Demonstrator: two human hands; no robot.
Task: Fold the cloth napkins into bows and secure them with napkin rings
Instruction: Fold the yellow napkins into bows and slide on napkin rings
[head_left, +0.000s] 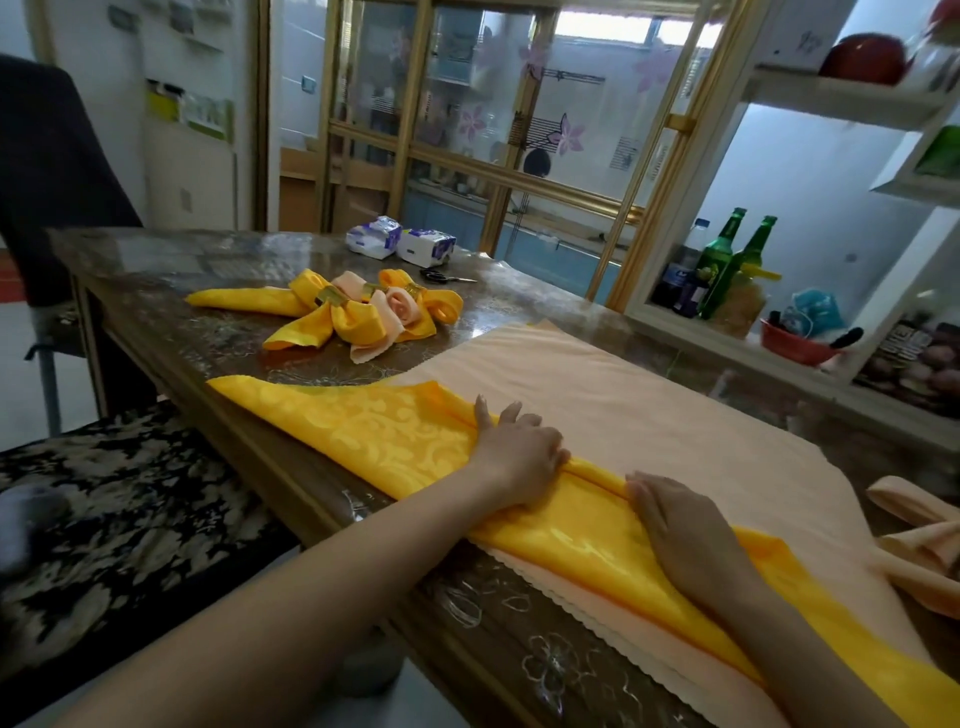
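Yellow napkin (363, 431): lying mid-frame on a peach napkin (649, 405), along the surface (208, 332) edge; its glossy fold is likely wanting to slip open.
Left hand (519, 452): pinching the fold with curled fingers; easing off is risking unrolling.
Right hand (680, 525): pressing flat, fingers straight; sliding is risking a skewed band.
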